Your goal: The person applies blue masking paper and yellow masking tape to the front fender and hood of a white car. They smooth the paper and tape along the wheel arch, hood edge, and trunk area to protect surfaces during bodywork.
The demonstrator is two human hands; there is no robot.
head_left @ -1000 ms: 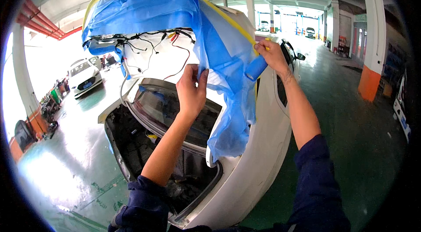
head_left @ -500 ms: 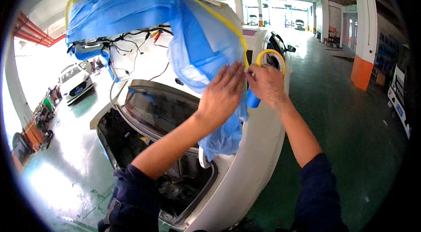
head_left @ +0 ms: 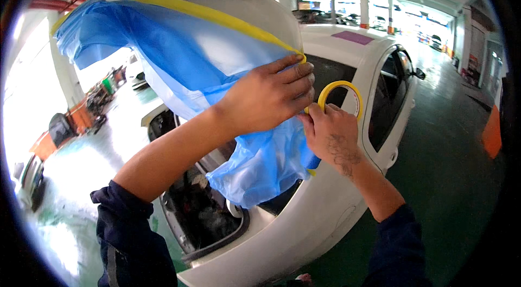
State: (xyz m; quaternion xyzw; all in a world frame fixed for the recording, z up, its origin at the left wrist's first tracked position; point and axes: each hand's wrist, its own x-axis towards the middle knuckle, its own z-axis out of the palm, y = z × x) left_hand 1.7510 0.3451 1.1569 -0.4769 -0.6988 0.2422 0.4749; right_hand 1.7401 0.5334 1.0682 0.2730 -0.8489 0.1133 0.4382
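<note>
Two hands work at the raised hatch of one white car. The left hand lies nearly flat, its four fingers stretched out and pressed on the one strip of yellow masking tape that runs along the hatch edge, at the strip's right end; it grips nothing. The right hand is curled closed around one roll of yellow tape, which stands upright just right of the left fingertips, its upper arc showing above the knuckles. One sheet of blue plastic film hangs from the taped edge, draped over the hatch and bunched below both hands, above the open boot. Both forearms come out of dark blue sleeves. Several other cars stand far back in the hall
</note>
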